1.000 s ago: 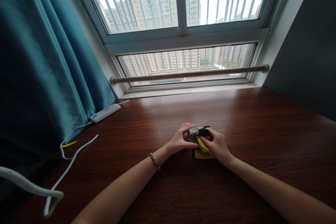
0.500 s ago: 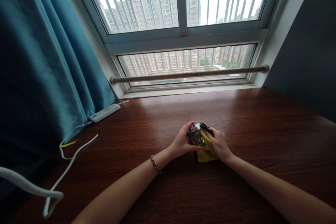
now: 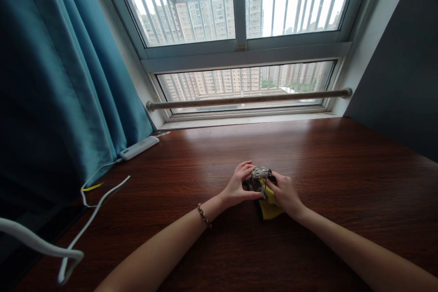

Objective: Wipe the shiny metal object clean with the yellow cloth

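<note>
Between my two hands is a small, shiny, rounded object point(image 3: 260, 174) with silvery, glassy surfaces and dark parts; its exact kind cannot be made out. My left hand point(image 3: 238, 185) curves round its left side, thumb below and fingers above. On the other side, my right hand point(image 3: 284, 192) pinches a yellow cloth point(image 3: 271, 209) with a dark edge against the object. Part of the cloth hangs below the fingers toward the tabletop. The fingers of my right hand partly hide both the object and the cloth.
The brown wooden tabletop point(image 3: 191, 159) runs up to the window sill. At the left lie a white power strip point(image 3: 139, 148), a white cable point(image 3: 94, 216) and a yellow strip point(image 3: 92, 187), beside a blue curtain point(image 3: 99, 77). A metal rail point(image 3: 249, 99) crosses the window.
The shiny object has turned and sits slightly lower, with its silvery face now more upward. My right hand and the cloth have shifted down a little. The left fingers are somewhat straighter.
</note>
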`<control>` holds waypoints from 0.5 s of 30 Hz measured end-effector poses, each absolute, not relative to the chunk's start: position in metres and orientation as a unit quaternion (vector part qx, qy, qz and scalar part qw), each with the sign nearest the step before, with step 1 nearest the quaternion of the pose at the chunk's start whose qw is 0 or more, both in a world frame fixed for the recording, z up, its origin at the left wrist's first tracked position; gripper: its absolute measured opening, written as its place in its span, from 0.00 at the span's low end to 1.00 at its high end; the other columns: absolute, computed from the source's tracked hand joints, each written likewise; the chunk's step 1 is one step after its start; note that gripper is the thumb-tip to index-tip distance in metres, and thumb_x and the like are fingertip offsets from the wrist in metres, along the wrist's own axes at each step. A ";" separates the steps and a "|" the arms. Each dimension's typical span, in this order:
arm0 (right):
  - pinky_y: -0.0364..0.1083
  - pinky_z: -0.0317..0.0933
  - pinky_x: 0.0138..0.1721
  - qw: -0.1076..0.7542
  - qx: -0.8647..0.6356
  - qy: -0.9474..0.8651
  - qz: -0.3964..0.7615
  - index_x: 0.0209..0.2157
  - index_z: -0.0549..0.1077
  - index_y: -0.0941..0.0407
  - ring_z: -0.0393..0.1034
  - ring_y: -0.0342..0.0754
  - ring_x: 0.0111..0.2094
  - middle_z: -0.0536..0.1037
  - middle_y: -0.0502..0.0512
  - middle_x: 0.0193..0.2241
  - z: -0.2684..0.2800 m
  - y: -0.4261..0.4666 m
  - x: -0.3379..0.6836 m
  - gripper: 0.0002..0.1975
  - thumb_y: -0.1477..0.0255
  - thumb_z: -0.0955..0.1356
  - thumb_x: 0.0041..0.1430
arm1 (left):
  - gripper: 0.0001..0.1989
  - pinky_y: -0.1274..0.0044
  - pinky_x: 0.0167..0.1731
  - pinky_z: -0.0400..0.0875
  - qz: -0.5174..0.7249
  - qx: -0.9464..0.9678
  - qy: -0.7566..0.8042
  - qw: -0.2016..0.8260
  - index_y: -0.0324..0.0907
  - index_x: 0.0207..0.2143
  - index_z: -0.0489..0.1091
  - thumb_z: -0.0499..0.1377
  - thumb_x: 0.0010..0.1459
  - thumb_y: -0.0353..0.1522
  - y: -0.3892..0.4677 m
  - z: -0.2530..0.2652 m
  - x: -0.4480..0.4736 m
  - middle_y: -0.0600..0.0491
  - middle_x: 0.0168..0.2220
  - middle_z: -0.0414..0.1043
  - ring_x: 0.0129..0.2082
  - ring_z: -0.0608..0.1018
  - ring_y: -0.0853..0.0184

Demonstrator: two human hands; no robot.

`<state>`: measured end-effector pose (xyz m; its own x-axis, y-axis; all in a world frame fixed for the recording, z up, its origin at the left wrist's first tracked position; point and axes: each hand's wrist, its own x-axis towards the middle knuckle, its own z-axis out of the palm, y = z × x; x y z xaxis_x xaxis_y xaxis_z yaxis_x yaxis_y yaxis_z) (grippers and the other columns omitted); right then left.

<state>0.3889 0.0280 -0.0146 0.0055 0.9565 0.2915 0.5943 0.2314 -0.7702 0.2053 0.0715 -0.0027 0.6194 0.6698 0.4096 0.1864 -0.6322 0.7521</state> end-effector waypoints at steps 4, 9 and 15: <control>0.44 0.56 0.29 0.421 -0.575 -0.665 0.223 0.27 0.72 0.57 0.69 0.50 0.26 0.76 0.55 0.24 -0.014 0.026 0.387 0.19 0.60 0.59 0.61 | 0.33 0.63 0.59 0.45 0.349 0.833 0.256 0.346 0.43 0.49 0.68 0.55 0.47 0.54 0.074 -0.003 0.206 0.45 0.52 0.62 0.58 0.54 0.54; 0.42 0.56 0.29 0.427 -0.568 -0.665 0.233 0.31 0.72 0.56 0.70 0.50 0.29 0.77 0.53 0.27 -0.012 0.021 0.386 0.08 0.66 0.66 0.54 | 0.30 0.63 0.60 0.38 0.318 0.847 0.242 0.351 0.45 0.48 0.69 0.47 0.53 0.54 0.069 0.000 0.205 0.49 0.56 0.59 0.61 0.49 0.55; 0.43 0.55 0.29 0.437 -0.583 -0.647 0.224 0.29 0.70 0.57 0.69 0.49 0.28 0.75 0.53 0.25 -0.012 0.022 0.384 0.06 0.69 0.65 0.52 | 0.36 0.61 0.60 0.37 0.306 0.860 0.233 0.336 0.44 0.52 0.65 0.41 0.53 0.57 0.069 -0.001 0.206 0.48 0.59 0.55 0.62 0.46 0.54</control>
